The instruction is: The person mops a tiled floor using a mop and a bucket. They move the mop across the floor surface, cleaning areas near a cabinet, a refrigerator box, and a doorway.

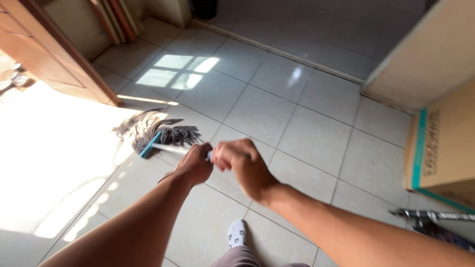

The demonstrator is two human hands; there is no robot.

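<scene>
Both of my hands grip the pale handle (170, 148) of a string mop. My left hand (195, 165) holds it lower down, and my right hand (242, 163) is closed around it just behind. The grey mop head (148, 128) with its blue clamp (150, 145) lies spread on the white floor tiles (297, 128), at the edge of a bright patch of sunlight. My foot in a white patterned sock (237, 233) stands below my hands.
An open wooden door (54, 59) stands at the upper left. A cardboard box (445, 143) with teal tape sits at the right, against a beige cabinet (425, 54). A metal object (435, 216) lies on the floor at the lower right. A raised threshold (277, 49) crosses the back.
</scene>
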